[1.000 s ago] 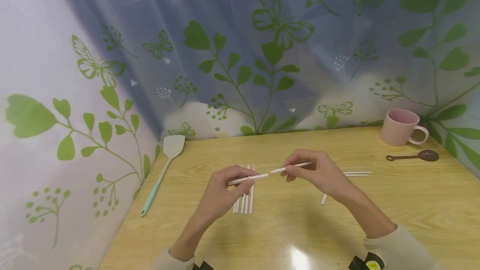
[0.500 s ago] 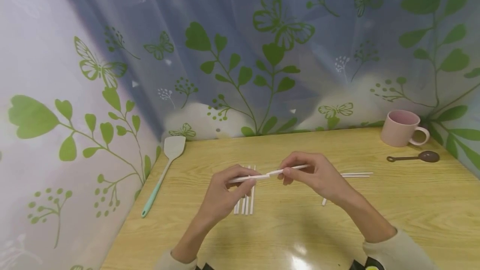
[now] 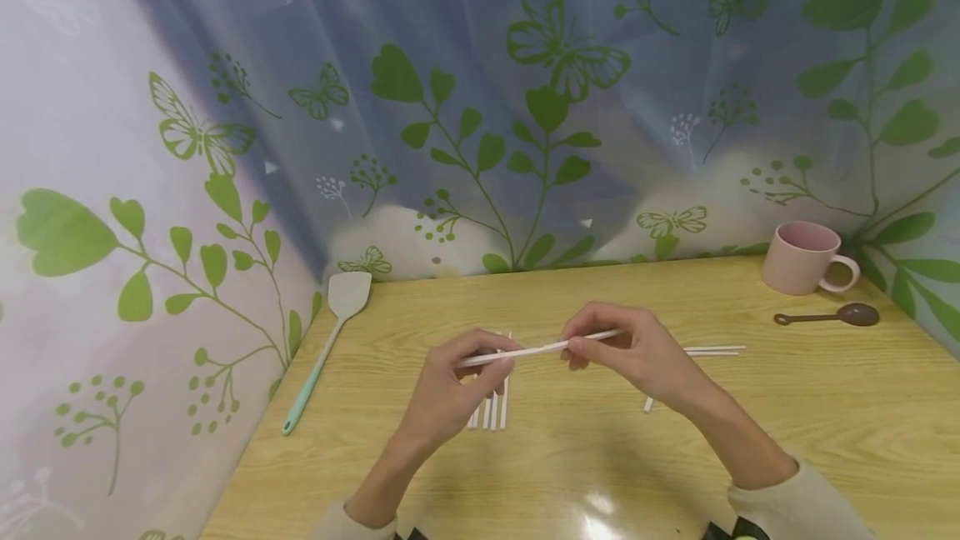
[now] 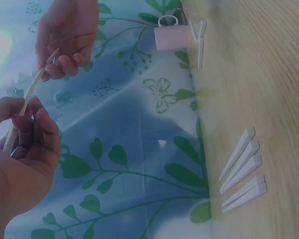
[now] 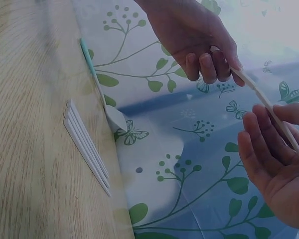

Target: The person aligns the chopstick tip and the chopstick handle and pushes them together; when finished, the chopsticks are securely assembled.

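Observation:
My left hand (image 3: 450, 382) pinches one slim white stick (image 3: 527, 352) between thumb and fingers, above the table. A second white stick (image 3: 557, 346) is pinched by my right hand (image 3: 633, 348). Their inner ends meet between the hands, forming nearly one line; the right wrist view shows a small step at the meeting point. Beneath the left hand, several matching white sticks (image 3: 493, 413) lie side by side, partly hidden by its fingers. More loose white sticks (image 3: 716, 351) lie behind the right hand, one of them mostly covered by it.
A spatula (image 3: 330, 348) with a mint handle lies along the table's left edge. At the back right stand a pink mug (image 3: 798, 258) and, in front of it, a brown spoon (image 3: 828, 316). A patterned curtain (image 3: 465, 148) borders the wooden table (image 3: 562, 482).
The two held sticks were apart at first, with a gap between their ends. My right hand has moved slightly left, and the ends now meet and line up.

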Demonstrator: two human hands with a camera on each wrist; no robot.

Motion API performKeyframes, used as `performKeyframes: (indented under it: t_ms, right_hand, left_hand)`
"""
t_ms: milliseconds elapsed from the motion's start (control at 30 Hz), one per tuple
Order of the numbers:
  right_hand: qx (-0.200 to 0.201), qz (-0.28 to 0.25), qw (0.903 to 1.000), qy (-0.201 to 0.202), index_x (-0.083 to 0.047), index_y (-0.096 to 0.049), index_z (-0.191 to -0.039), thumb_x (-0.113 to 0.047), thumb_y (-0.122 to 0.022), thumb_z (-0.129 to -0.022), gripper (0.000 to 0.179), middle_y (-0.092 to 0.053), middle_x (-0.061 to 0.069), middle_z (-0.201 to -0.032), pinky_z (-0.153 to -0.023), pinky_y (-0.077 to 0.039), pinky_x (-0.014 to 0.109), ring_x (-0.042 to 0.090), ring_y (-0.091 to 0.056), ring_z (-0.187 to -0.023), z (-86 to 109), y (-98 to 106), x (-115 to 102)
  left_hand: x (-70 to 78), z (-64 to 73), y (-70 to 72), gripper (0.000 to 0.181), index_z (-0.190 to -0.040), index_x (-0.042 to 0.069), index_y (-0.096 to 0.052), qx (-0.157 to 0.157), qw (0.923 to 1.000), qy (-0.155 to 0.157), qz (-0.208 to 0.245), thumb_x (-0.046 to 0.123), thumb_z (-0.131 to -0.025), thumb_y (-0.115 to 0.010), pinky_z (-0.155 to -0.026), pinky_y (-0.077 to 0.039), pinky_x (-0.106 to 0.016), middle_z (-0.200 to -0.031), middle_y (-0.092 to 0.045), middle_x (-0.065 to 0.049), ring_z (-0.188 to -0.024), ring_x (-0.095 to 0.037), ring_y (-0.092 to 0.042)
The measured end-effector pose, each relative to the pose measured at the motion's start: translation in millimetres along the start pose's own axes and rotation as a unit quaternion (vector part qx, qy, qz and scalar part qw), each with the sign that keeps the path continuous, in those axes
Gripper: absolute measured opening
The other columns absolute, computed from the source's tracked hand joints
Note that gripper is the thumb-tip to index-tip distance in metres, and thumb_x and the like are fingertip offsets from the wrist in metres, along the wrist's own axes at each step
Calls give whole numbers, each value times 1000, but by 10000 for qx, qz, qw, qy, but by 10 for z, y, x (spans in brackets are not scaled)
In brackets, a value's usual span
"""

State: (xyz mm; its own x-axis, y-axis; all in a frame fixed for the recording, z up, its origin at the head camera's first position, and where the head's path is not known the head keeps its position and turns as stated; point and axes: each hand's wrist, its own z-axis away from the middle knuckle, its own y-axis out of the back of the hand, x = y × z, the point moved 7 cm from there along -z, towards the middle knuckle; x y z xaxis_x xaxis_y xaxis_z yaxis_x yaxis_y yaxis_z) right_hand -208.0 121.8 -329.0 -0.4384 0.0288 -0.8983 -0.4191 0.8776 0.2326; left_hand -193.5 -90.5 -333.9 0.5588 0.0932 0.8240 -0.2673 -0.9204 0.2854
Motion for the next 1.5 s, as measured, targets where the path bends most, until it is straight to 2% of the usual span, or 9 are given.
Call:
performKeyframes:
  t_ms: [133,300,400,500,633,867,933,1267,1500]
  right_hand:
    - [-48,14,9999,-97,-5,-70,-111,-7,-68,-101,10,-71,13,-105,-82,-62,42,28,-75,-91,9,-16,5]
    - [-29,89,9998,-170,-8,-71,-113,-8,-70,-100,13,-70,12,-109,-84,-62,41,29,-75,-93,14,-20,9]
    - [-9,112,9998,-183,-9,-71,-112,-9,-71,-99,13,-70,12,-109,-84,-62,40,29,-75,-92,13,-25,1]
    - [-7,29,9998,-181,-7,-71,-112,-8,-71,-99,13,-70,18,-109,-83,-62,43,29,-75,-91,10,-37,-8]
    - [2,-133,9997,-200,-5,-71,-112,-8,-70,-99,13,-68,27,-109,-82,-63,45,30,-76,-90,11,-53,-13]
    - [122,-188,9992,-323,-5,-71,-109,-9,-72,-99,11,-73,13,-100,-81,-63,43,31,-76,-87,11,-70,-15]
    - [176,-187,9992,-318,-4,-71,-108,-8,-72,-98,10,-73,14,-99,-80,-63,42,32,-76,-86,10,-71,-20]
    - [342,-235,9989,-199,-3,-70,-104,-6,-71,-98,7,-72,15,-90,-78,-63,42,33,-75,-80,-9,-98,-35]
    - [124,-152,9998,-62,-4,-69,-106,-5,-68,-100,6,-70,14,-90,-77,-62,42,29,-73,-81,-16,-101,-6]
  left_hand:
    - [-16,9,-32,13,-112,4,-74,-47,9999,60,70,5,-100,-68,-64,-58,-29,-82,-66,-16,-65,-15,-63]
    - [-29,10,-54,13,-113,5,-74,-80,9996,237,146,6,-101,-68,-63,-59,-30,-85,-68,-13,-67,-14,-65]
    - [-31,5,-70,14,-114,5,-74,-140,9993,277,190,7,-101,-68,-61,-60,-32,-87,-69,-12,-68,-20,-67]
    - [-32,1,-97,15,-115,3,-73,-220,9991,274,256,6,-102,-66,-60,-59,-32,-85,-68,-14,-67,-27,-67]
    - [-42,-4,-133,15,-115,2,-73,-257,9987,272,359,7,-102,-65,-60,-59,-31,-82,-67,-16,-67,-22,-67]
    - [-16,-28,-169,12,-112,3,-72,-227,9990,9,386,7,-103,-65,-59,-60,-33,-81,-67,-13,-66,-21,-67]
    - [-3,-38,-176,12,-112,3,-72,-203,9991,-25,381,8,-103,-66,-59,-60,-33,-80,-67,-13,-65,-19,-67]
    - [2,-56,-186,10,-110,5,-73,-29,9989,227,413,8,-101,-68,-61,-60,-31,-80,-68,-10,-65,-14,-66]
    - [-50,-41,-170,14,-113,7,-73,-109,9986,465,230,13,-103,-67,-63,-60,-32,-85,-70,-9,-67,-21,-67]
